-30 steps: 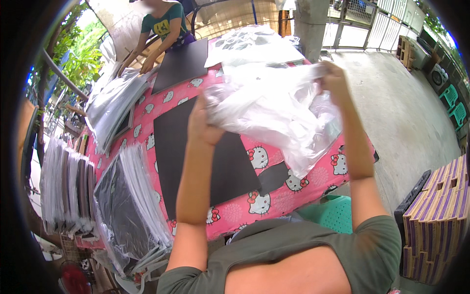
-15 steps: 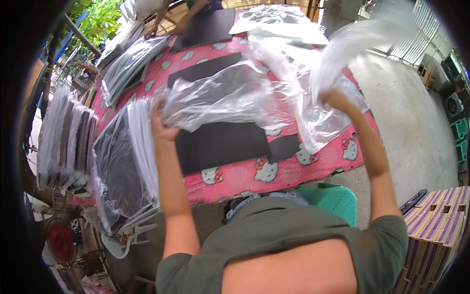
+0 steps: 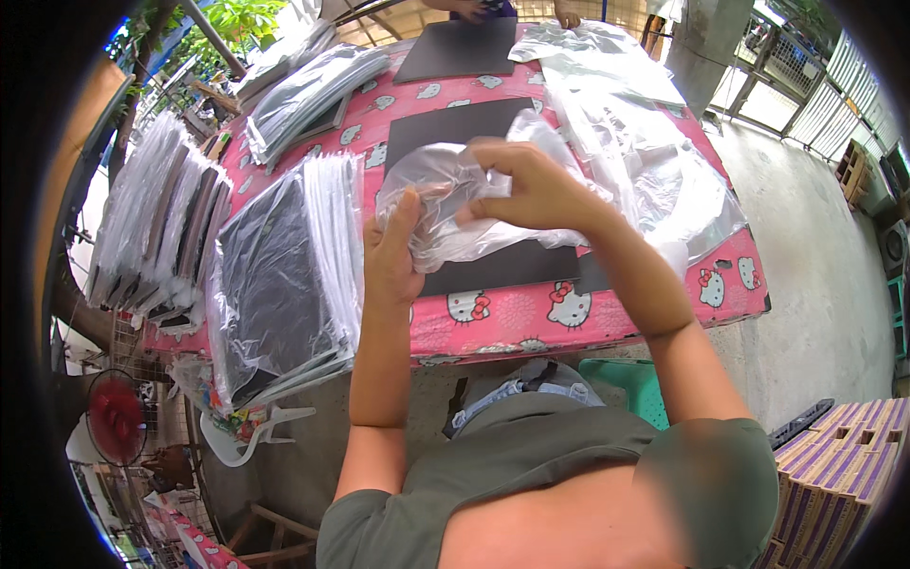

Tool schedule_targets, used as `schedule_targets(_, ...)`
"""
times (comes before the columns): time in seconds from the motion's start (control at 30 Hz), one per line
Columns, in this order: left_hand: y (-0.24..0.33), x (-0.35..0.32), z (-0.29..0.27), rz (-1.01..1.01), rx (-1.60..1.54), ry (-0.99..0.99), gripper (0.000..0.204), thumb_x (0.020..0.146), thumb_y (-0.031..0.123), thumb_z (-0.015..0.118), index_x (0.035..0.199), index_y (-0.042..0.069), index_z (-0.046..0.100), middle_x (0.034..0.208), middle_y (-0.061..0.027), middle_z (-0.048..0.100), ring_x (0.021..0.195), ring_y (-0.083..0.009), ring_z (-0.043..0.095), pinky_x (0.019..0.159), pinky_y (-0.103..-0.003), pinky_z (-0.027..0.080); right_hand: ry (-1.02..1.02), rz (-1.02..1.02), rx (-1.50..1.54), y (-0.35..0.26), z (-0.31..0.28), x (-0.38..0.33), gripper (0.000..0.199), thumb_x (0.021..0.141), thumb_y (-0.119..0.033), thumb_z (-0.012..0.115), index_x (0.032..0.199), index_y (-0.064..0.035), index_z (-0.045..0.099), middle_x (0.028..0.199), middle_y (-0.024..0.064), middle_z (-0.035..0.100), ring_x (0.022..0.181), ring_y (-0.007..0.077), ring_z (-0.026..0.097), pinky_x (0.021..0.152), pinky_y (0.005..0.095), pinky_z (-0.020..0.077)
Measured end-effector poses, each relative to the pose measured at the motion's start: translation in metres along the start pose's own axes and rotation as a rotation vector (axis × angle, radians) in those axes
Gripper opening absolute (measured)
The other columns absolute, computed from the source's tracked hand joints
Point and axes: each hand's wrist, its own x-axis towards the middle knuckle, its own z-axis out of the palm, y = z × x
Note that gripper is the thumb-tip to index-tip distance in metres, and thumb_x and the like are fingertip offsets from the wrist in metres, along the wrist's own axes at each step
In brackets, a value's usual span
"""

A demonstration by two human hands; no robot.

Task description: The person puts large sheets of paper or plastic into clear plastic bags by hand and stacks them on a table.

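A clear plastic bag (image 3: pixel 444 248) is bunched up over the table in front of me. My left hand (image 3: pixel 393 248) pinches its left side, thumb up. My right hand (image 3: pixel 545 190) is at the bag's upper right, fingers curved and thumb apart, with a gap between them; it appears to hold nothing. Beneath the bag lie two black rectangular boards, one farther board (image 3: pixel 455 128) and one nearer board (image 3: pixel 507 268), both partly covered. Right of them, a pile of loose clear plastic bags (image 3: pixel 645 171) spreads over the table.
A pink cartoon-print cloth covers the table (image 3: pixel 626 318). Left stand bagged black boards (image 3: pixel 275 275) and another bagged row (image 3: pixel 156 223); more bagged boards (image 3: pixel 313 95) lie behind. At the far edge, another person's hand (image 3: pixel 567 14) is near a black board (image 3: pixel 455 52). A green chair (image 3: pixel 630 384) stands nearby.
My right hand has swung in from the right to the bag, leaving the loose plastic it was lifting. The bag is now bunched closer between my hands. The view has shifted slightly.
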Motion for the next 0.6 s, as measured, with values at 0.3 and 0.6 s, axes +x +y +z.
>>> schedule_targets(0.3, 0.018, -0.044, -0.041, 0.076, 0.07, 0.108, 0.025, 0.078, 0.003, 0.06, 0.101, -0.003, 0.054, 0.095, -0.0147, 0.059, 0.087, -0.0156, 0.056, 0.077, -0.023, 0.044, 0.058, 0.177, 0.091, -0.038, 0.074, -0.002, 0.019, 0.073, -0.015, 0.065, 0.072, 0.0019, 0.057, 0.056, 0.0087, 0.049, 0.049, 0.0111, 0.041, 0.049, 0.0259, 0.038)
schedule_targets(0.6, 0.011, -0.081, -0.033, 0.184, -0.152, 0.38, 0.011, 0.083, 0.009, 0.056, 0.082, 0.007, 0.046, 0.067, 0.0031, 0.048, 0.057, -0.0022, 0.042, 0.051, -0.016, 0.035, 0.496, -0.078, -0.258, -0.054, 0.113, -0.028, 0.007, 0.076, -0.009, 0.06, 0.075, -0.0037, 0.056, 0.065, 0.0117, 0.057, 0.054, 0.0245, 0.054, 0.052, 0.0318, 0.0435)
